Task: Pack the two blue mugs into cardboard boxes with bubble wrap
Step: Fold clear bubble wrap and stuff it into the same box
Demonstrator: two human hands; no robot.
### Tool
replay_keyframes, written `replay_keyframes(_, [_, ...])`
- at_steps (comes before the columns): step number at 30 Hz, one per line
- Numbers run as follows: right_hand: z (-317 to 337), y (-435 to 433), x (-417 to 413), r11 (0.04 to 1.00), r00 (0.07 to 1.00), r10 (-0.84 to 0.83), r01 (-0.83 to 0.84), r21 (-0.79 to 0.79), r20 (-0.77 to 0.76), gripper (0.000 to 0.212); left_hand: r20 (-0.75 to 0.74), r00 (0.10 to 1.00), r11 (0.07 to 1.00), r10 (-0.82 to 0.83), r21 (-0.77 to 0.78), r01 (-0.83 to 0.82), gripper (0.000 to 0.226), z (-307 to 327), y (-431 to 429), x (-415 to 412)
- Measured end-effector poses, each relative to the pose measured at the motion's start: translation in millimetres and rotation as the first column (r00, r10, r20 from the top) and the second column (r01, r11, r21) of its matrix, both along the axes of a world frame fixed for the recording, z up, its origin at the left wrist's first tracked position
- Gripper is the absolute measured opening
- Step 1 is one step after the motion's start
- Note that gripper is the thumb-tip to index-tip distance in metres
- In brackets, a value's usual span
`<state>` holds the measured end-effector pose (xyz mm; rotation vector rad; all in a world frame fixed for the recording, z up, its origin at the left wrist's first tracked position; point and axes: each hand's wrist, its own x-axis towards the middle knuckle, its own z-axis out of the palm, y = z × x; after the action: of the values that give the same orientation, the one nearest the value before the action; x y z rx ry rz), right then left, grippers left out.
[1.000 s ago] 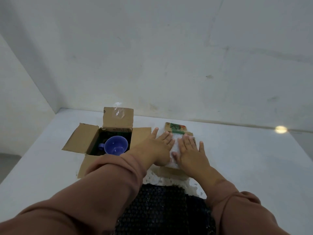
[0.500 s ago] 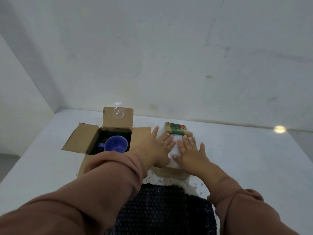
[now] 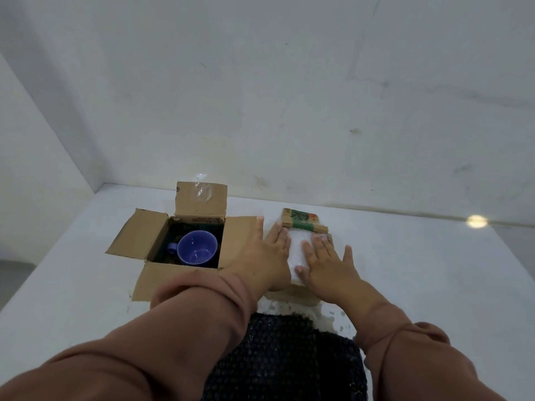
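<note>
Hands first: left hand [image 3: 269,250] and right hand [image 3: 327,261] lie flat side by side, fingers straight and a bit spread. Palms press down on white bubble wrap [image 3: 296,250] filling the top of the right box [image 3: 301,224] — nothing pinched, nothing curled round. Only one blue mug [image 3: 197,251] shows. It sits mouth up, handle to the left, inside the open left box [image 3: 144,235], w/ no wrap over it. Second mug isn't visible; prob. under the white wrap, but can't tell.

Risks, as I judge them:
- Pressing too hard could crack whatever's under the wrap, or bulge the box sides so the flaps won't meet.
- Wrap looks springy, so once the palms lift it may puff back up & block closing.
- Left forearm crosses the left box's near flaps — a careless pull-back could drag that box and jolt the uncovered mug.
- Dark bubble sheet [image 3: 283,357] at the near side of the table [image 3: 419,270] could slide off toward the person.

Count: 2 hands, 2 cardboard boxes, 1 mug in view, 1 white wad of wrap, 1 dark sheet, plus 1 white sheet edge [image 3: 289,308] peeking out betw. dark sheet and right box.
</note>
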<state>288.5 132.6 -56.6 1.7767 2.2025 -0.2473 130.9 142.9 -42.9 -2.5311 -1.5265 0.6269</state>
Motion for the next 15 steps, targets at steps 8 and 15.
replay_keyframes(8, [27,25,-2,0.964,0.853,-0.202,0.259,0.054,-0.482,0.038,0.183,0.983,0.999,0.008,0.035,-0.014,0.068,3,-2,-12])
replay_keyframes(15, [25,55,8,0.641,0.023,-0.62,0.591,-0.49,-0.784,0.052,0.466,0.88,0.995,0.095,-0.021,-0.097,0.072,-10,-3,-21])
